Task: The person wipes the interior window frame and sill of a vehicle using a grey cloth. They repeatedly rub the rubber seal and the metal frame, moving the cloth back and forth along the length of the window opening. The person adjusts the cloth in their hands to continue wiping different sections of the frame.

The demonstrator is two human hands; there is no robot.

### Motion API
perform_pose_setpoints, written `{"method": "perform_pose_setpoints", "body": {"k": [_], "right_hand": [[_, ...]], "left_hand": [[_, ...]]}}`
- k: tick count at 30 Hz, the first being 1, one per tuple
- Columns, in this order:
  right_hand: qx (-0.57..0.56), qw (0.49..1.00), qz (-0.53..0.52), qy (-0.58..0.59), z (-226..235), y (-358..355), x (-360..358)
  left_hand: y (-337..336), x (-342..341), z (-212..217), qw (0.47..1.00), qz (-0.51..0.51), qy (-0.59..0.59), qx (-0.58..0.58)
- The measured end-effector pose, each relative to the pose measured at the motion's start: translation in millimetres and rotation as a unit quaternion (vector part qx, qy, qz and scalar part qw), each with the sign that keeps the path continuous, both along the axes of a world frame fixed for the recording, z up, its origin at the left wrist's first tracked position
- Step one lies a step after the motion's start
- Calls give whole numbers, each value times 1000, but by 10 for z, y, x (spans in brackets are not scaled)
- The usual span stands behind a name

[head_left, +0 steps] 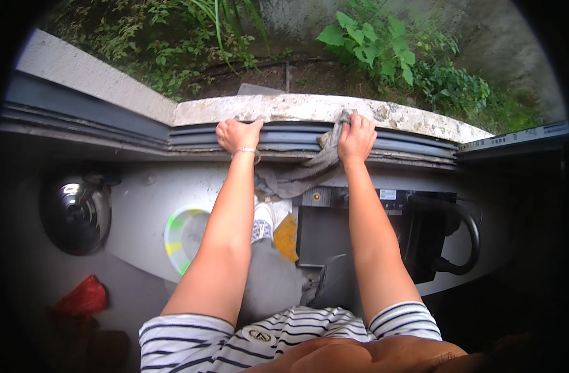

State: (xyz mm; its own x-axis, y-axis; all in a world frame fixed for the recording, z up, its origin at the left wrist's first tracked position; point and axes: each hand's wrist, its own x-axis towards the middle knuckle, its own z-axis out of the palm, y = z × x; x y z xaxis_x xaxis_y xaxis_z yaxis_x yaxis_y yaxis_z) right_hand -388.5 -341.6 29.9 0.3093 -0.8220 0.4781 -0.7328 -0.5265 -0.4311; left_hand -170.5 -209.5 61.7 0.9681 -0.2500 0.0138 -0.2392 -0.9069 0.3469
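A grey sliding-window track (291,138) runs across in front of me, below a stained pale concrete ledge (278,109). My left hand (237,135) rests on the track, fingers curled over its far rail and thumb pointing right. In my right hand (357,140) is a grey rag (328,152), bunched under closed fingers at the ledge's inner edge. The rag's loose end hangs over the near side of the track and trails down to the left. Part of the rag is hidden beneath my right fingers.
Below the track lies a white surface (138,205) with a round plastic basin (168,239) and a shiny metal lid or pan (79,208). A black appliance (325,233) with a thick hose (474,239) sits right. A red bag (85,295) lies lower left. Plants (384,46) grow outside.
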Motion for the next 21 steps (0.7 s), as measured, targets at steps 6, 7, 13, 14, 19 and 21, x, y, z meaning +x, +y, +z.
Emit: {"method": "perform_pose_setpoints", "body": {"k": [6, 7, 13, 14, 19, 21], "right_hand": [[0, 1000, 1, -25, 20, 19, 52], [1, 1000, 0, -24, 20, 38, 50], [1, 999, -3, -33, -19, -1, 51], [4, 999, -3, -32, -27, 5, 31], [-1, 999, -2, -38, -5, 6, 42], [-4, 999, -2, -37, -2, -8, 42]], "left_hand": [[-17, 168, 81, 996, 54, 56, 35], [2, 188, 42, 996, 65, 55, 38], [-40, 172, -22, 995, 89, 1, 40], [-34, 162, -56, 995, 87, -8, 36], [50, 170, -203, 997, 64, -51, -14], [60, 209, -213, 997, 69, -28, -26]]}}
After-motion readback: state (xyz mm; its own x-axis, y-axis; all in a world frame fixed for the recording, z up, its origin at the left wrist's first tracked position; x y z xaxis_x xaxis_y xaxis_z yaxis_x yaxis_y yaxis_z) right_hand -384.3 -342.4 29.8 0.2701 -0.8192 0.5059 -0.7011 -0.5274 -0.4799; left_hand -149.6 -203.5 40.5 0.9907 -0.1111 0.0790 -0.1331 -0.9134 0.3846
